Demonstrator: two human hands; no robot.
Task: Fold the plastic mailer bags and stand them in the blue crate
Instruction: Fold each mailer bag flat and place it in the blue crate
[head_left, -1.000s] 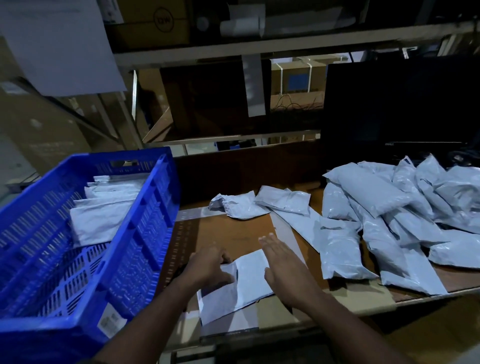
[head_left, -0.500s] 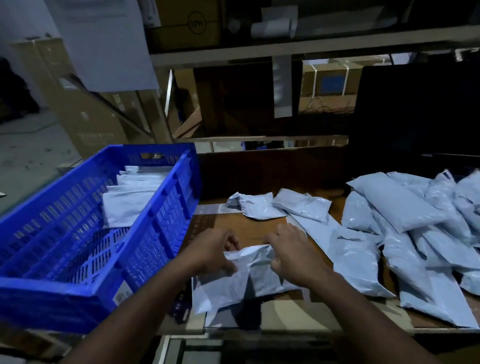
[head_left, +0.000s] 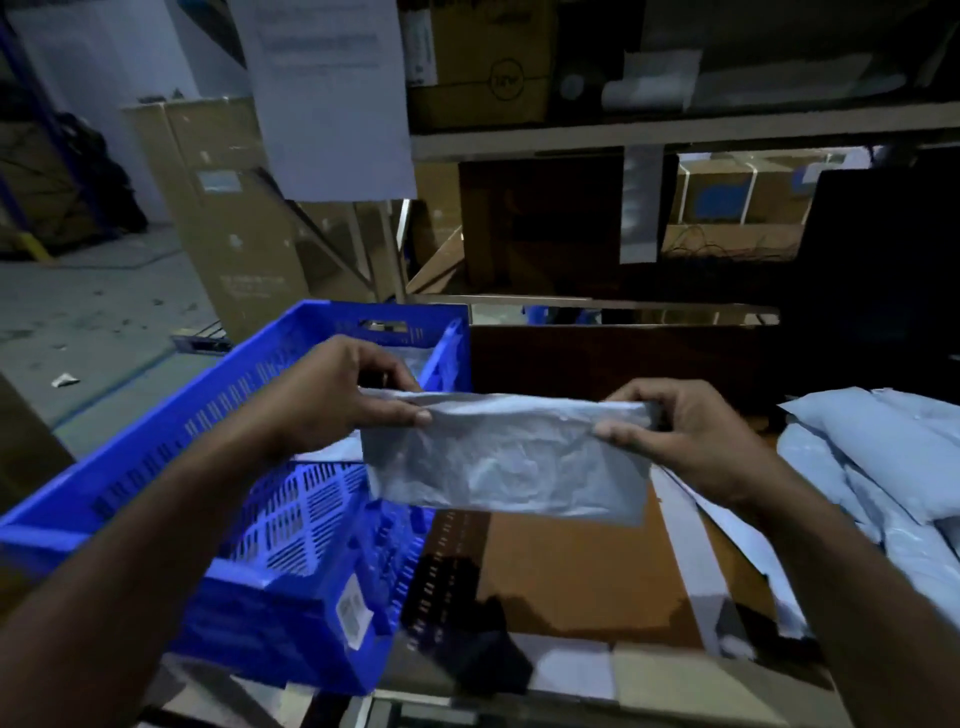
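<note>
Grey folded mailer (head_left: 506, 462) is held in the air between crate (head_left: 156, 457) and table (head_left: 566, 566), left hand (head_left: 332, 400) and right hand (head_left: 680, 436) each pinching a top corner, apparently to keep the fold taut for upright insertion.

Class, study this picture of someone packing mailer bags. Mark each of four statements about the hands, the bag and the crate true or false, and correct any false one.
1. Both hands hold one folded mailer bag off the table. True.
2. The left hand rests flat on the table. False: it pinches the bag's left end, as the right hand pinches its right end.
3. The blue crate sits to the person's left. True.
4. The pile of unfolded bags lies inside the crate. False: it lies on the table at the right.
</note>
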